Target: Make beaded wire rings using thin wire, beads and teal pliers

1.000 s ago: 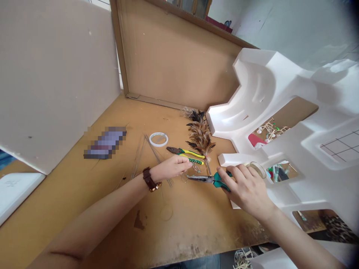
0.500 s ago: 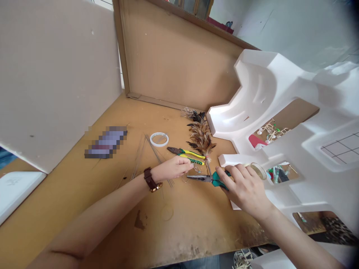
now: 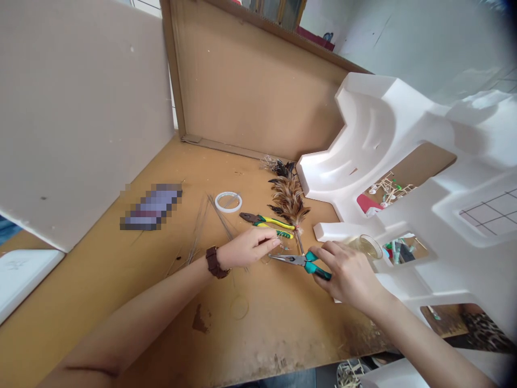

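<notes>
My right hand (image 3: 347,272) is wrapped round the teal handles of needle-nose pliers (image 3: 297,260), whose handles are spread a little. The jaws point left, with their tip just below the fingertips of my left hand (image 3: 253,248). My left thumb and finger are pinched on a thin wire (image 3: 283,246), mostly hidden by the fingers; a small curl of it shows by the plier tip. Beyond my left hand lie combination pliers (image 3: 278,222) with yellow and green handles. A bundle of brown feathers (image 3: 290,196) lies behind them, its stem towards me.
Loose straight wires (image 3: 220,215) and a white ring-shaped roll (image 3: 228,201) lie on the table (image 3: 274,312). A blurred-out phone-like object (image 3: 151,207) is at the left. White moulded foam (image 3: 404,188) stands close on the right, with a clear round container (image 3: 369,247) by my right hand. A cardboard panel (image 3: 262,81) closes the back.
The needle-nose pliers' handles have spread further apart in my right hand. My left wrist has turned, so the watch face no longer shows. The tools on the table have not moved.
</notes>
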`<state>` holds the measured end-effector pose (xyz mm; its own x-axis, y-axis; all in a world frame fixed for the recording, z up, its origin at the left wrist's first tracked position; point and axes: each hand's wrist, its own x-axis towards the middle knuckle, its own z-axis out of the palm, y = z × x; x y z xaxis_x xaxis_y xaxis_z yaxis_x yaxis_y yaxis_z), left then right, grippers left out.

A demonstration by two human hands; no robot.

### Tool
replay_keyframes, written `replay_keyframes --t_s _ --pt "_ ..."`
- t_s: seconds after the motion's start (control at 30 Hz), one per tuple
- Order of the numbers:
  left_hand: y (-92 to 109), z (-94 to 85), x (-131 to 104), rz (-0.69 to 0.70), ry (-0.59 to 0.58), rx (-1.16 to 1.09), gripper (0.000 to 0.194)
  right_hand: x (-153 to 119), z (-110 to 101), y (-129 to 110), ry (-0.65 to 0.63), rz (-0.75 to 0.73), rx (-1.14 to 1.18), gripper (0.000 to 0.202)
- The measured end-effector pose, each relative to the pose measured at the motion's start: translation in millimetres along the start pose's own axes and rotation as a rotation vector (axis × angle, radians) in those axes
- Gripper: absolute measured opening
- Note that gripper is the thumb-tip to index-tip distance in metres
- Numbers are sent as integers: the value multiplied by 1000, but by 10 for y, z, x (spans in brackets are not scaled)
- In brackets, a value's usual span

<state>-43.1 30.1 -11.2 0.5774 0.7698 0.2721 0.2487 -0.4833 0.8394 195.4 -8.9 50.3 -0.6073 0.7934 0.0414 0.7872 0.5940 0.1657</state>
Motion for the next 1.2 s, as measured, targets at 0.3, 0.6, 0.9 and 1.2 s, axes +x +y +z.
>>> replay_keyframes --t_s 0.3,0.6,0.9,1.2 --pt "54 -47 -13 151 -52 196 32 10 57 -20 -207 155 524 17" --pt "-224 -108 33 -103 13 -232 33 -112 414 -129 -137 146 342 24" --pt "-270 -128 18 -123 -26 -551 30 -160 928 -459 -142 18 214 26" --pt "-160 -119 10 -155 -81 -339 32 -124 1029 -543 -72 -16 352 44"
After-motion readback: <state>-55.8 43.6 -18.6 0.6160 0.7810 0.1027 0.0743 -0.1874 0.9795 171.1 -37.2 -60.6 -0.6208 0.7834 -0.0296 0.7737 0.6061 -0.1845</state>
